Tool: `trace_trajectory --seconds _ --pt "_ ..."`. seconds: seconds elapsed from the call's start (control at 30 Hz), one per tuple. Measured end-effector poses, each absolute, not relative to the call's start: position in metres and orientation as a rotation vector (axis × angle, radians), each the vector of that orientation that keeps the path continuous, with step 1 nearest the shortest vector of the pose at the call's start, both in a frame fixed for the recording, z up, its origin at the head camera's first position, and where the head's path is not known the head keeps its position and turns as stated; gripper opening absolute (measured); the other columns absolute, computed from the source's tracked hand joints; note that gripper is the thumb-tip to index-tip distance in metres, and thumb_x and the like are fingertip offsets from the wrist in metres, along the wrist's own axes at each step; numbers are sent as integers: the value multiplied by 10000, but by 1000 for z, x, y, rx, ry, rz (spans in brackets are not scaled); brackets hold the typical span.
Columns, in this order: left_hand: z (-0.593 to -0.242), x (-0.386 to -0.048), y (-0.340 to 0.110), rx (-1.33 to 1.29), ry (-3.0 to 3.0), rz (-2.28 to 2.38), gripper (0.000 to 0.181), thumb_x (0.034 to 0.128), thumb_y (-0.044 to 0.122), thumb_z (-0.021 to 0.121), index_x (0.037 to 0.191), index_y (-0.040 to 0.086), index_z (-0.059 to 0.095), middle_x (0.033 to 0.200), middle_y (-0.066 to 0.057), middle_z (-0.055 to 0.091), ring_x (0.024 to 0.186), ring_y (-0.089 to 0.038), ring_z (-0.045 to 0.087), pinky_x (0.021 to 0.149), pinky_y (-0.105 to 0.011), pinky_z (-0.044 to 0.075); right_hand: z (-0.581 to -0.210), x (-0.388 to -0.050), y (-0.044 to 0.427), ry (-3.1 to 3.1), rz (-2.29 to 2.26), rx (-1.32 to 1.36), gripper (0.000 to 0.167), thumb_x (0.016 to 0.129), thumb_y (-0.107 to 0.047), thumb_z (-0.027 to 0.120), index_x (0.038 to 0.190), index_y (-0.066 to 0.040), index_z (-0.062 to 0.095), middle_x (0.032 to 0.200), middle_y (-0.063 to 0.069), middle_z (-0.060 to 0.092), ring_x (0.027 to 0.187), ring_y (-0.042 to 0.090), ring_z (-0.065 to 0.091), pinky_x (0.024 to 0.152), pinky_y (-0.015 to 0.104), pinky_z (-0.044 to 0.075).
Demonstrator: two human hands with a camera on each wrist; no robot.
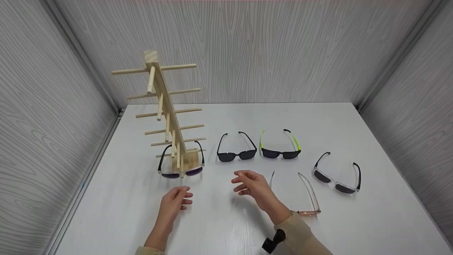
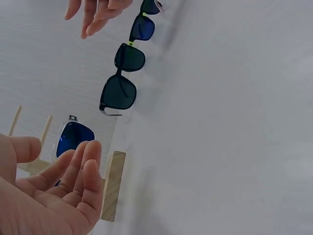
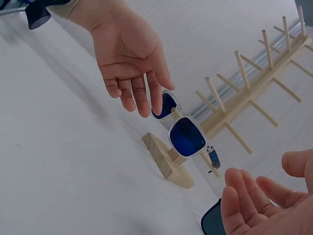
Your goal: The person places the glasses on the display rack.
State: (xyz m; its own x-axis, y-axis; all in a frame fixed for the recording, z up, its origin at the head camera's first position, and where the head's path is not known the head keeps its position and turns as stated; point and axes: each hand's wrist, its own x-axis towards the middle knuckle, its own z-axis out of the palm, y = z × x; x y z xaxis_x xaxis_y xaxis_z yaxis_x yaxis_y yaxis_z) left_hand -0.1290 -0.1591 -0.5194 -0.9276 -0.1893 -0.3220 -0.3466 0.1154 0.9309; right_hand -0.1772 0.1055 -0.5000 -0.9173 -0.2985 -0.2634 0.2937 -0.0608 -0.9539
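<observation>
My left hand (image 1: 172, 204) hovers over the table's front, its fingers loosely bent and holding nothing. Just beyond it, sunglasses with a clear frame and blue-purple lenses (image 1: 194, 171) hang on the lowest peg of a wooden peg rack (image 1: 170, 117). To the right, my right hand (image 1: 255, 187) is also in the air with relaxed fingers and nothing in them. It partly hides a pair of pink clear-framed glasses (image 1: 309, 213). The right wrist view shows the hung sunglasses (image 3: 188, 136) close up, above the rack's wooden base (image 3: 166, 161).
Black sunglasses (image 1: 237, 155) and sunglasses with yellow-green temples (image 1: 280, 153) lie unfolded behind my hands. At the right are clear-framed sunglasses with dark lenses (image 1: 334, 181). Bare pegs (image 1: 178, 66) stick out of the rack above the hung pair. Grey wood-grain walls (image 1: 240, 53) surround the white table.
</observation>
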Motion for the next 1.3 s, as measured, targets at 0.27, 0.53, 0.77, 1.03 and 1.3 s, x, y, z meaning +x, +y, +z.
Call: trace_trajectory --seconds 0.27,0.53,0.77,1.03,1.3 --pt "-515 -130 -148 -467 2201 1990 418 958 331 519 1184 -18 566 1006 -143 654 827 -214 639 704 -322 502 -501 -173 125 1840 -2064 34 449 914 -338 591 1221 -14 545 1025 135 644 840 245 650 732 330 508" --pt "-516 -133 -137 -390 2190 2027 435 956 340 519 1177 -33 561 975 -115 657 826 -217 638 708 -329 502 -505 -169 143 1915 -2062 67 431 917 -330 589 1211 -17 552 1016 129 648 836 251 649 728 330 511" --pt "-516 -135 -126 -337 2166 2026 415 961 315 515 1169 -41 566 954 -96 659 812 -213 640 699 -324 503 -503 -167 163 1958 -2086 116 444 922 -347 577 1215 -16 551 1025 135 646 840 264 640 728 343 503" --pt "-516 -138 -111 -276 2145 2012 450 955 357 515 1180 -30 561 966 -84 657 826 -202 637 715 -329 505 -495 -162 180 1958 -2134 236 369 939 -291 562 1198 -28 565 1027 149 644 845 274 632 733 351 503" --pt "-518 -139 -91 -236 2132 1995 454 950 377 516 1178 -12 566 975 -93 654 832 -203 635 737 -345 505 -495 -153 206 2049 -2165 278 394 937 -308 563 1217 -31 559 1055 151 632 874 282 629 748 344 509"
